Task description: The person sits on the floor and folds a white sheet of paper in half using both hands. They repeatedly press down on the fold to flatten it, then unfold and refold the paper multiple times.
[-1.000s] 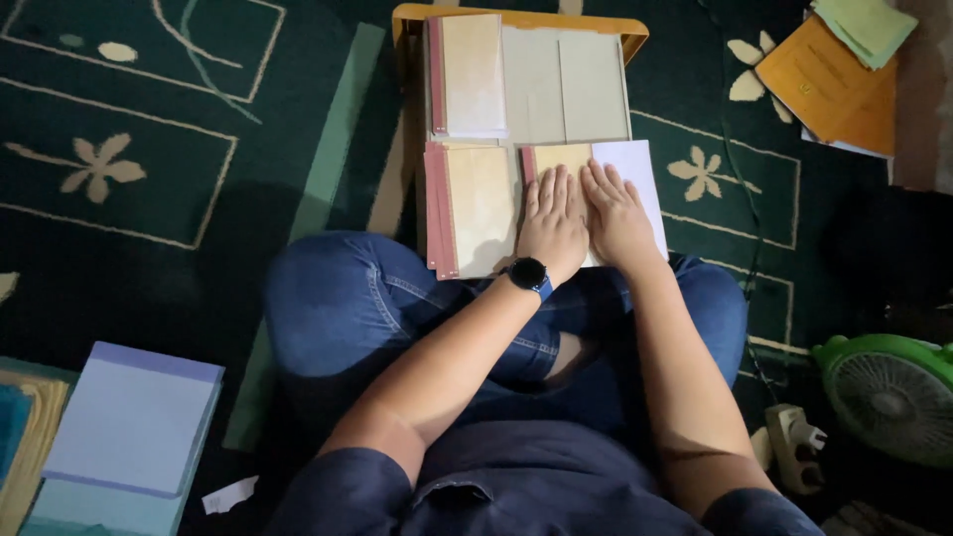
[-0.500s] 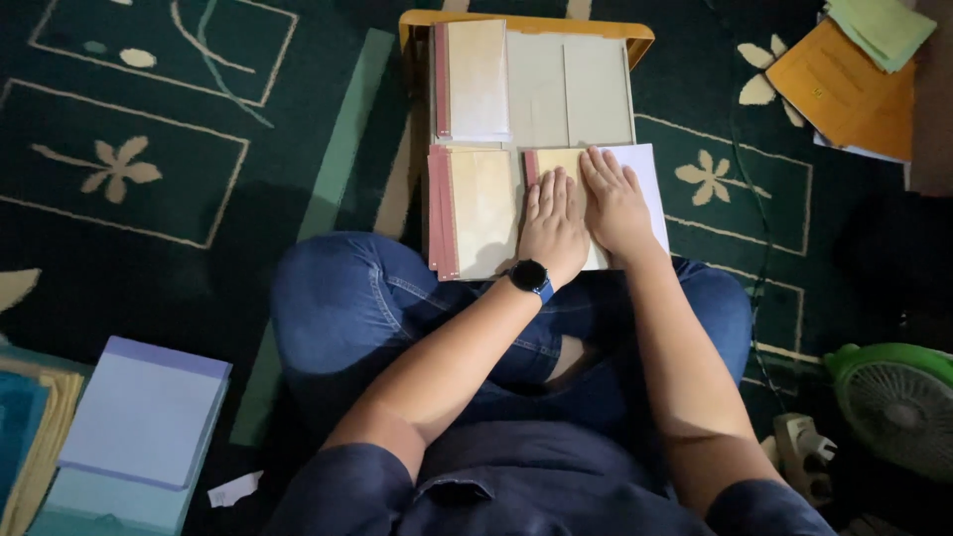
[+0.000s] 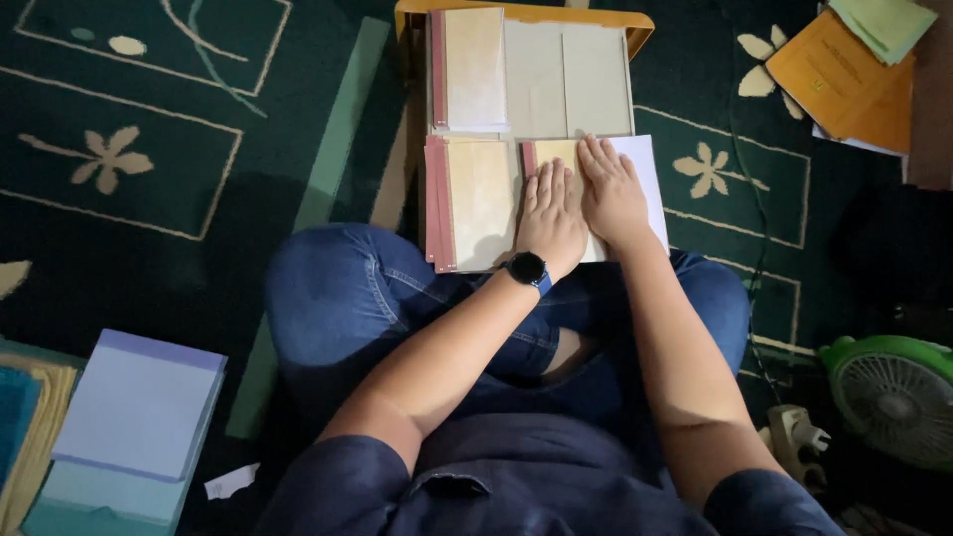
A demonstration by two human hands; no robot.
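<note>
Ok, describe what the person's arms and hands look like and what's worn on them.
Both forearms are bare. Dark navy short sleeves end above the elbows. The left hand has a black round-faced watch with a blue strap at the wrist. The right hand shows no rings or gloves.

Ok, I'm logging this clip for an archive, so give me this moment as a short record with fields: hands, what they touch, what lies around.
left hand: left hand flat, palm down, on the cream booklet with a red spine; black wristwatch on that wrist
right hand: right hand flat beside it, on the white sheet
work surface: yellow tray before the crossed legs
beside the hands: booklet stack at left; another stack above it
floor: green patterned carpet
periphery: green fan, orange folders, lilac paper pile
</note>
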